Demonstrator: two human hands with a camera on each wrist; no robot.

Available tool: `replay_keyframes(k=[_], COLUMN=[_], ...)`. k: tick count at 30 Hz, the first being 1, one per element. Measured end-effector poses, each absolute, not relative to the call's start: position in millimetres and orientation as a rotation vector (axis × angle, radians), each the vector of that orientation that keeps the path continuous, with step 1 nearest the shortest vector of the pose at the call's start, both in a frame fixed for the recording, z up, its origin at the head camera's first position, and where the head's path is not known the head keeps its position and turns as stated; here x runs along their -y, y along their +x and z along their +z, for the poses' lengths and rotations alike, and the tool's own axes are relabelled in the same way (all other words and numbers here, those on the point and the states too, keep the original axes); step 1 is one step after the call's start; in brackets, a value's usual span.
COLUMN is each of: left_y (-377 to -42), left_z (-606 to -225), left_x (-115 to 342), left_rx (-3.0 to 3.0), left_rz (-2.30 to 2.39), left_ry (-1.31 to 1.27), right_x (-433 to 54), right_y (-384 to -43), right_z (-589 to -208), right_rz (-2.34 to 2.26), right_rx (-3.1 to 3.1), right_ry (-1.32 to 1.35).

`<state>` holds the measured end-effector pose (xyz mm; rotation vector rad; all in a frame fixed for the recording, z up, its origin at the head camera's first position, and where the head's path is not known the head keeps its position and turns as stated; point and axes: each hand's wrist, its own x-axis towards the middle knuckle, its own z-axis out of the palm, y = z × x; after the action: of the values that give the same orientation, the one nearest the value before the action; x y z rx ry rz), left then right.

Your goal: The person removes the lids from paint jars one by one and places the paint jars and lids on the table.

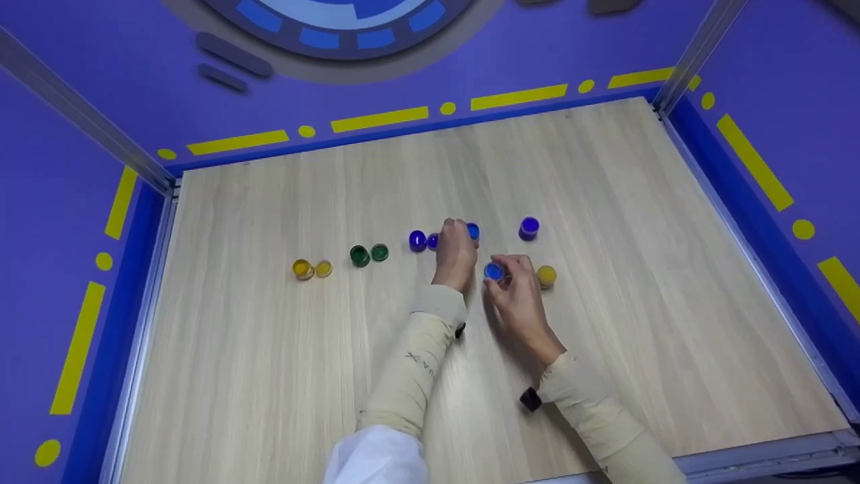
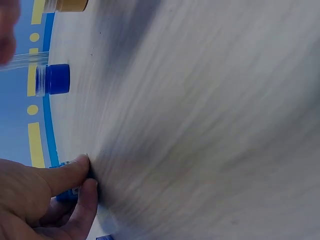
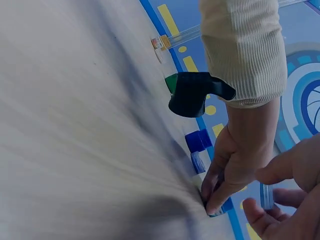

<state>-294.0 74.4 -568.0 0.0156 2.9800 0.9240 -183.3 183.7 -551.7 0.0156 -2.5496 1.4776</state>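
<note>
Left hand [image 1: 457, 257] low at the wooden table [image 1: 269, 376], thumb and fingers pinching a blue jar [image 1: 474, 231] that sits on the boards. Right hand [image 1: 521, 292] pinches a clear-rimmed blue lid [image 1: 494, 271] by its edge, near the jar but apart from it. Left of the left hand: purple lid [image 1: 433, 240], purple jar [image 1: 417, 240], then green and yellow pairs (each lid just beside its jar). Second yellow jar [image 1: 547, 276] just beside the right hand; second purple jar [image 1: 529, 228] farther back.
</note>
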Motion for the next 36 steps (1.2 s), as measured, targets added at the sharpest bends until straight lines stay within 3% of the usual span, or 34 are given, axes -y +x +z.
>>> replay_keyframes(k=[15,36], left_y=[-291.5,-292.2], left_z=[-574.1,-574.0], left_x=[-78.7,-80.2], left_rx=[-3.093,-3.118], left_rz=[0.844,0.772], left_ry=[0.100,0.064], right_x=[-173.0,-170.0], right_y=[-256.1,-287.6], right_z=[-558.9,-588.6], right_rz=[1.139,0.909], right_rx=[2.632,2.735], right_ry=[0.001,0.059])
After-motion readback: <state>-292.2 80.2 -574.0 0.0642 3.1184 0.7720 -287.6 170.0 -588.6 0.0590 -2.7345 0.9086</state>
